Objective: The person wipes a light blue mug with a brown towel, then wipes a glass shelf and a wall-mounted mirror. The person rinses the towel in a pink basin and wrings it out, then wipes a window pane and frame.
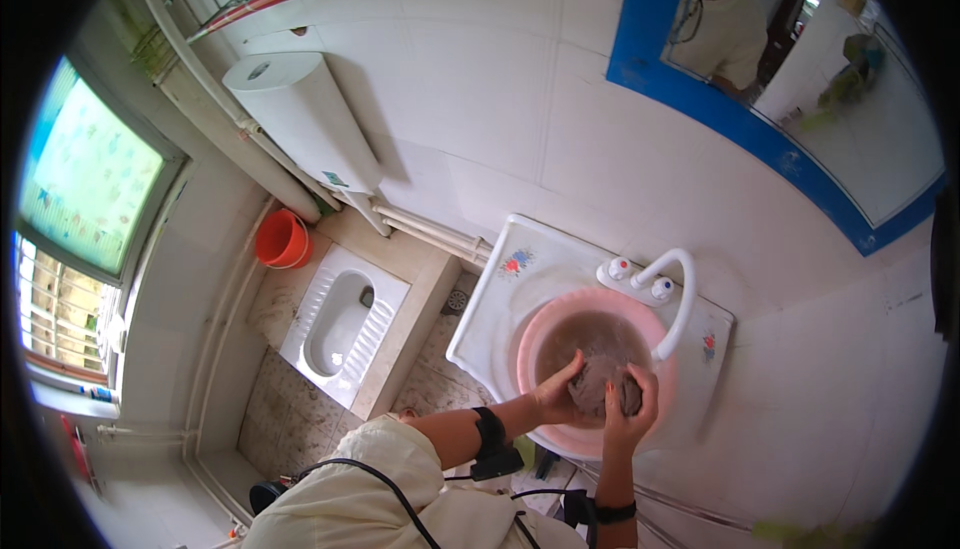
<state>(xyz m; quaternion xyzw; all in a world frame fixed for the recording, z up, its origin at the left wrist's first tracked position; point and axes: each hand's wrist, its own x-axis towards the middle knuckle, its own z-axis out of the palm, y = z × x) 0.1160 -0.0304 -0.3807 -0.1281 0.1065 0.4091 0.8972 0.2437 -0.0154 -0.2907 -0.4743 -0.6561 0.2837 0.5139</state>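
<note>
A pink plastic basin (531, 346) sits in the white washbasin (480, 309) and holds murky brownish water (570, 331). Over the near part of that water, a bunched wet greyish-brown cloth (600, 384) is held between my two hands. My left hand (557, 397) grips its left side, thumb pointing up. On the right side, my right hand (631, 402) has its fingers curled around the cloth. The white curved faucet spout (686, 309) ends just above my right hand; whether water runs from it cannot be told.
Two tap knobs (619, 267) stand behind the basin. A squat toilet (341, 324) is set in a raised tiled step to the left, with a red bucket (281, 240) beyond it. A white water heater (304, 121) and a blue-framed mirror (750, 136) hang on the wall.
</note>
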